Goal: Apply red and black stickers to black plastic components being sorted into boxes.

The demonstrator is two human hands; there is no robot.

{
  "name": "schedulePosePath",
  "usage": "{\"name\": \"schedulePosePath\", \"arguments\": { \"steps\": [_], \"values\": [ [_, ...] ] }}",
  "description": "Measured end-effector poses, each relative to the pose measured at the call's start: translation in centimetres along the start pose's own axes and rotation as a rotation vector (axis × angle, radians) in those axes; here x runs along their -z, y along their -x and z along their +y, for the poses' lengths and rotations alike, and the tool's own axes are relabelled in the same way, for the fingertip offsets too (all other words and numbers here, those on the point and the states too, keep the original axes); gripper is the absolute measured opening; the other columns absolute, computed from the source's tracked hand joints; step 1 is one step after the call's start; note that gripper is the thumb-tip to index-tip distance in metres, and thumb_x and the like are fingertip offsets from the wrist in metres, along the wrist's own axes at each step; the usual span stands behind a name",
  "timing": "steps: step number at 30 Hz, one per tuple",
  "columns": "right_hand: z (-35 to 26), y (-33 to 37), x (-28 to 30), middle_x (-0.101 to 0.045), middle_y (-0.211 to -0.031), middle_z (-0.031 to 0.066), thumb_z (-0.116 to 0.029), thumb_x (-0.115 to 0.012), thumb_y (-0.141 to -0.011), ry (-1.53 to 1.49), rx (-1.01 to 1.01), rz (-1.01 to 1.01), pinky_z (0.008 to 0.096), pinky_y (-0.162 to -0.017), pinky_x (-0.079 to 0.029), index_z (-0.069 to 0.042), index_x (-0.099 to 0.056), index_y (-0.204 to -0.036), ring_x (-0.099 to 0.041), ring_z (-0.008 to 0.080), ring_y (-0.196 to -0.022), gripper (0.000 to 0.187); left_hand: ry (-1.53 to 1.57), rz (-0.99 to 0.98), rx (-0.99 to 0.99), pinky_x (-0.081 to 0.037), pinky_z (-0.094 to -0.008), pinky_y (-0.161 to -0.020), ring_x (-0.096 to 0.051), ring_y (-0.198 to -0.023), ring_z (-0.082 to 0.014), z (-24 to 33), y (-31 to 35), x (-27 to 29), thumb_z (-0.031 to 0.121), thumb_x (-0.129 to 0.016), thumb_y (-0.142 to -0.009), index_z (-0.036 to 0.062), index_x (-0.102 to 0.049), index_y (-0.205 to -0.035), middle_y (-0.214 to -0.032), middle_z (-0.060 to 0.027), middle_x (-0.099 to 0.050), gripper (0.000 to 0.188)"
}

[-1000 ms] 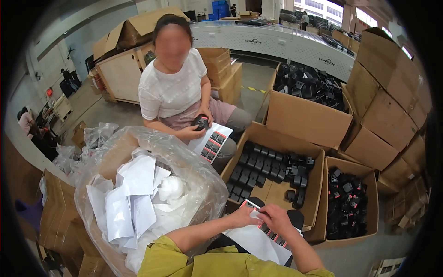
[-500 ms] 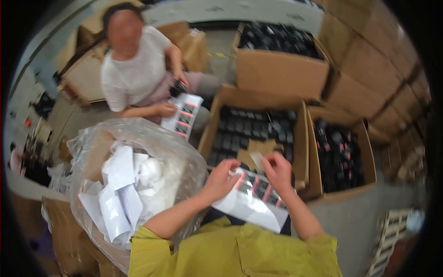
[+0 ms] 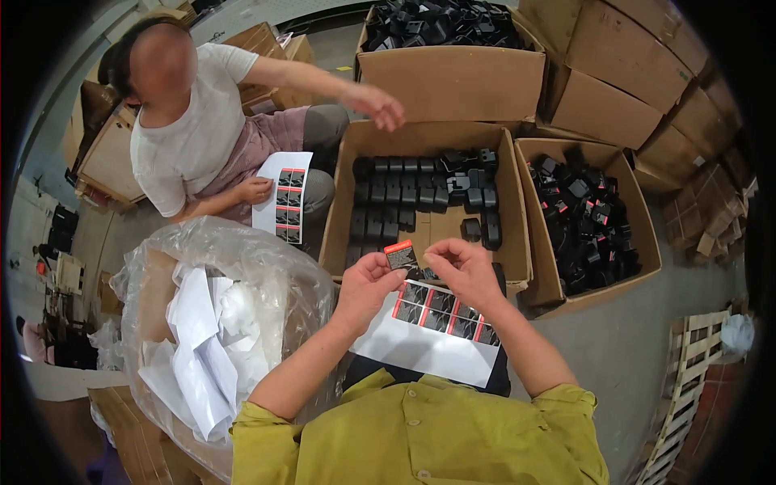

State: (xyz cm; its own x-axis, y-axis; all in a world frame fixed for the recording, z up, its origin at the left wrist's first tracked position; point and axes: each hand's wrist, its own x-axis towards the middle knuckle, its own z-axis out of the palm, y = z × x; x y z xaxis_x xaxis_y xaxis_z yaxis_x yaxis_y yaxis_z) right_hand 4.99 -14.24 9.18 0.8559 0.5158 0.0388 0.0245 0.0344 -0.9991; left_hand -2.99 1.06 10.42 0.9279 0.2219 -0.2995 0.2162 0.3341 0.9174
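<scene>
A small black label with a red band [image 3: 401,254] is pinched upright between the thumb and forefinger of my left hand [image 3: 364,289]. Just right of it, my right hand [image 3: 469,279] is closed in a pinch, fingertips close to the label's edge; whatever they hold, if anything, is too small to make out. Below both hands, a white sheet of labels [image 3: 416,343] lies across my lap, with several black-and-red labels along its upper part. Ahead stands an open cardboard box [image 3: 520,214] holding rows of black plastic parts [image 3: 396,194].
A co-worker [image 3: 198,121] sits at the far left with a similar label sheet [image 3: 267,214], one arm stretched over the box. A plastic-lined container [image 3: 153,267] of white paper stands left. More boxes of black parts [image 3: 578,234] stand right and behind. A wooden pallet [image 3: 687,364] lies far right.
My left hand now holds up a label. The pale slip at my right fingertips no longer shows. The co-worker's black part is gone from their hand, and their arm now reaches over the box.
</scene>
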Motion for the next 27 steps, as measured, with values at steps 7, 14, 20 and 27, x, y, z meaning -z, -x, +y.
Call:
{"name": "schedulePosePath", "arguments": {
  "steps": [7, 14, 20, 27],
  "values": [
    [1.7, -1.8, 0.6, -0.051, -0.063, -0.0052, -0.008, -0.061, -0.075, 0.076, 0.068, -0.040, 0.0174, -0.050, -0.036, 0.000, -0.058, -0.076, -0.044, 0.0009, -0.058, 0.009, -0.230, 0.057, -0.095, -0.044, -0.0268, -0.074, -0.053, -0.087, -0.0147, -2.2, -2.3, 0.1, 0.005, -0.061, -0.075, 0.0004, -0.043, -0.109, -0.099, -0.0119, -0.054, 0.039],
    [15.2, -8.2, 11.9, -0.051, -0.065, -0.0017, -0.005, -0.059, -0.077, 0.107, -0.011, 0.488, 0.0180, -0.053, -0.039, 0.000, -0.057, -0.091, -0.045, 0.0031, -0.058, 0.016, -1.257, 0.067, -0.427, -0.022, -0.0462, -0.098, -0.037, -0.115, -0.0340, -7.6, -3.7, 0.6, 0.020, -0.065, -0.070, -0.0014, -0.038, -0.118, -0.120, -0.0185, -0.043, 0.059],
    [28.7, -11.5, 14.9, -0.054, -0.088, 0.0147, -0.015, -0.065, -0.069, 0.832, -0.145, 0.260, 0.0407, -0.065, -0.046, -0.007, -0.042, -0.114, -0.055, 0.0313, -0.081, 0.051, -1.400, -0.015, -0.345, -0.019, -0.0471, -0.099, -0.039, -0.113, -0.0330, -9.3, -5.0, 0.2, 0.021, -0.064, -0.070, -0.0015, -0.040, -0.115, -0.118, -0.0160, -0.045, 0.055],
    [38.4, -16.4, 14.1, -0.044, -0.108, 0.0184, -0.021, -0.069, -0.064, 1.211, -0.307, 0.121, 0.0382, -0.074, -0.044, -0.004, -0.030, -0.125, -0.049, 0.0331, -0.088, 0.074, -1.439, -0.013, -0.270, -0.021, -0.0503, -0.096, -0.043, -0.107, -0.0353, -8.6, -5.9, -0.5, 0.027, -0.061, -0.071, -0.0016, -0.040, -0.112, -0.113, -0.0171, -0.049, 0.054]
  ]
}}
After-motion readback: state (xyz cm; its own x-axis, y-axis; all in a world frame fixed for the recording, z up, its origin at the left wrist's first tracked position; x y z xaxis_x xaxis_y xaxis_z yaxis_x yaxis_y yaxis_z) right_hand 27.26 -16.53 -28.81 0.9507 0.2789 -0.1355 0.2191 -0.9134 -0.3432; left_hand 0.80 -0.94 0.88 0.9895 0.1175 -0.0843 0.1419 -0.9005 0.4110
